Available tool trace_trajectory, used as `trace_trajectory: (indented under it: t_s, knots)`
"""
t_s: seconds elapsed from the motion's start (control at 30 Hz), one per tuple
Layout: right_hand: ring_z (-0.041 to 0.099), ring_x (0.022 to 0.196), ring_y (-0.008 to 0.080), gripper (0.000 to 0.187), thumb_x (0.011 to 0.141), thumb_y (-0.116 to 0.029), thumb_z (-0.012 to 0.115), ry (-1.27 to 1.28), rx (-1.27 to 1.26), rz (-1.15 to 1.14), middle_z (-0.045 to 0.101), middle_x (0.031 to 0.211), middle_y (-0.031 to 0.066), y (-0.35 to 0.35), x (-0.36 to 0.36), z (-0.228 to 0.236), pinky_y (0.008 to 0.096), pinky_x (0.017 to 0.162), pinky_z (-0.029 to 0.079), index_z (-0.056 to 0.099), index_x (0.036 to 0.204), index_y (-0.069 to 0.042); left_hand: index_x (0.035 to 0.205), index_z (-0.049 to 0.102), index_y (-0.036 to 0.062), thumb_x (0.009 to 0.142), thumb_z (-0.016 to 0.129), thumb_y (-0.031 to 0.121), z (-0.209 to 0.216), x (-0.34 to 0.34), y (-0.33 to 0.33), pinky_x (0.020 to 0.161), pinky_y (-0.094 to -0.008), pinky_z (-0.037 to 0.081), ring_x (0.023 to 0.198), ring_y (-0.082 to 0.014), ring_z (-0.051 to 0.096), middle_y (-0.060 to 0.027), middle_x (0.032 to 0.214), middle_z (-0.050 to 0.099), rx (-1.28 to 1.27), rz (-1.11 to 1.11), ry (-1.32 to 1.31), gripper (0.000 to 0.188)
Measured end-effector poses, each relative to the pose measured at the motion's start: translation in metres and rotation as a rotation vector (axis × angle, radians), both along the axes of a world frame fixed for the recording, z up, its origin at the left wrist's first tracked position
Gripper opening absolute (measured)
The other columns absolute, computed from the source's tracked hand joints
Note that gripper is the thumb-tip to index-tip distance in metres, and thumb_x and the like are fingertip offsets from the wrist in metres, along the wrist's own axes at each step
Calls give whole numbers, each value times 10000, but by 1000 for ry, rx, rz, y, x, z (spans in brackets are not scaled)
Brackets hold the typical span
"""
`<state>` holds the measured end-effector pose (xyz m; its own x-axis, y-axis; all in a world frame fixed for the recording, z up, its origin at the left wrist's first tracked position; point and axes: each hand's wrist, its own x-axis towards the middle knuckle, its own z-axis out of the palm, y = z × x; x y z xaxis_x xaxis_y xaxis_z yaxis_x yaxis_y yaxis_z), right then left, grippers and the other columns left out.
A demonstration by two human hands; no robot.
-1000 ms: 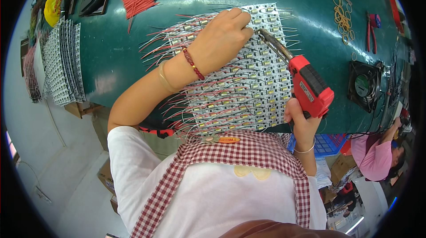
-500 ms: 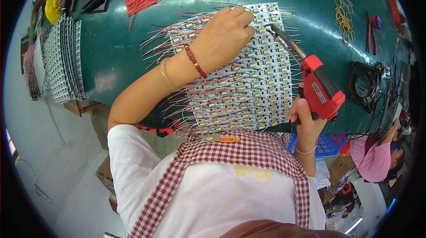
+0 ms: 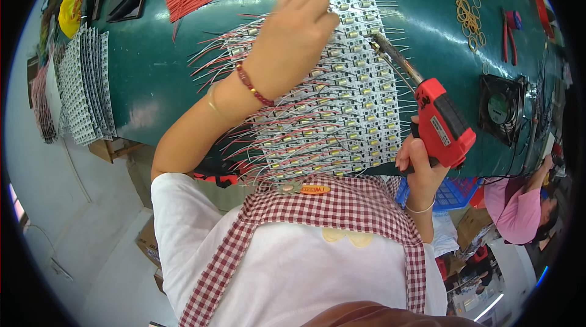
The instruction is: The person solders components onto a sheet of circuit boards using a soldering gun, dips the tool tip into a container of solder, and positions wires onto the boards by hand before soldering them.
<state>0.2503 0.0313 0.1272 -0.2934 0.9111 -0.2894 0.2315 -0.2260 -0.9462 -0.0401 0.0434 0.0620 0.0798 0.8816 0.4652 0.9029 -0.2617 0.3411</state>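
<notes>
Red-black plastic soldering gun (image 3: 444, 122) being gripped by right hand (image 3: 423, 165)
Its metal tip (image 3: 376, 40) is being held over wire-fringed white circuit boards (image 3: 373, 113) on the green desk (image 3: 143, 77); the curled left hand's contents (image 3: 297, 34) cannot be told.

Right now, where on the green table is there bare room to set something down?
One bare patch lies between the stacked circuit boards at left and the wired circuit boards. Another lies between those and the rubber bands, beyond the soldering gun. It is crowded in the middle, under your left hand, and around the fan at right.
</notes>
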Motion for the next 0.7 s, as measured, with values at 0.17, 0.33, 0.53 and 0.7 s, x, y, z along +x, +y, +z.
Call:
trace_trajectory:
  t_s: [0.17, 0.33, 0.53, 0.7]
  knots:
    - [483, 461, 111, 410, 949, -96, 628, 17, -22, 10, 550, 617, 67, -2, 3, -3, 250, 451, 411, 502, 1276, 115, 937, 697, 43, 751, 663, -20, -7, 12, -14, 714, -383, 472, 784, -264, 552, -82, 837, 518, 43, -60, -170, 199]
    - [494, 484, 111, 379, 953, -56, 606, 9, -81, 38, 552, 624, 64, -6, 7, -4, 254, 470, 413, 499, 1276, 112, 937, 699, 47, 746, 672, -11, -22, 22, -21, 721, -385, 475, 785, -263, 553, -83, 823, 508, -43, -104, -182, 201]
    - [571, 587, 93, 97, 949, -72, 695, 26, -146, 54, 615, 718, 23, -7, 10, -5, 250, 534, 462, 643, 931, 9, 929, 692, 49, 741, 662, -20, -23, 22, -18, 754, -386, 474, 802, -268, 556, -79, 819, 503, -26, -106, -135, 202]
    - [505, 506, 112, 265, 984, -63, 588, -42, -61, 108, 567, 645, 60, -9, 12, -10, 258, 491, 415, 521, 1193, 84, 923, 689, 43, 729, 658, -24, -25, 23, -17, 748, -385, 474, 796, -272, 560, -82, 812, 506, -5, -109, -154, 207]
